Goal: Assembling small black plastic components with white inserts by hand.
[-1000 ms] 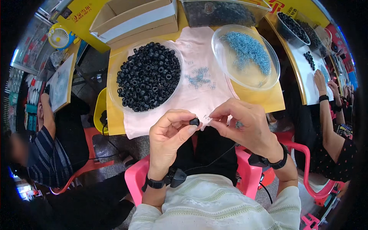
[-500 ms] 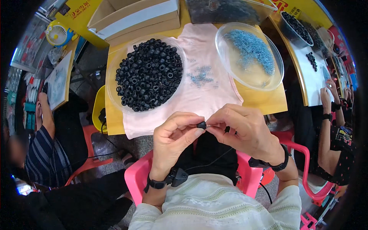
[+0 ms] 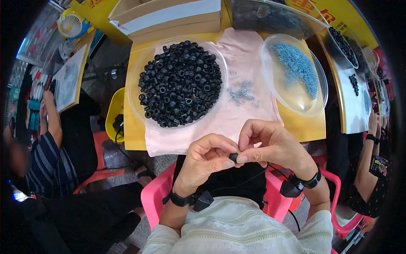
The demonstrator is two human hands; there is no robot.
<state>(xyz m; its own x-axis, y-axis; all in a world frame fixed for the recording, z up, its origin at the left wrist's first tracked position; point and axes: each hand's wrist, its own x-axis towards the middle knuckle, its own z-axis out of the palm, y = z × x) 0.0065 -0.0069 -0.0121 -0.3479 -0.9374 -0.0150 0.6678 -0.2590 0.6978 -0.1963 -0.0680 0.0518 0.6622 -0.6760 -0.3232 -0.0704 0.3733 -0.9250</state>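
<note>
Between the thumb and fingers of my left hand (image 3: 205, 158) is a small black rubber-looking cap (image 3: 233, 157). My right hand (image 3: 277, 146) is pinched closed against the cap's right side, thumb tip touching it; anything else in that pinch is hidden. Both hands meet in front of the table's near edge. Beyond them, a round clear tray (image 3: 132, 111) is heaped with black caps (image 3: 179, 82). To its right, small bluish clear pieces (image 3: 242, 93) lie scattered on a pink cloth (image 3: 232, 46). Many more bluish pieces (image 3: 296, 63) fill part of a second clear tray (image 3: 292, 108).
A cardboard box (image 3: 173, 29) and a clear bin (image 3: 266, 21) stand at the table's back. Left of the table is a yellow bin (image 3: 113, 114). People sit at side tables, one in a striped shirt (image 3: 53, 163) at left. Pink chair arms (image 3: 157, 192) flank me.
Both hands have come closer together and sit slightly lower. My right fingertips now press against the cap, where a small gap showed before. The whole view has shifted.
</note>
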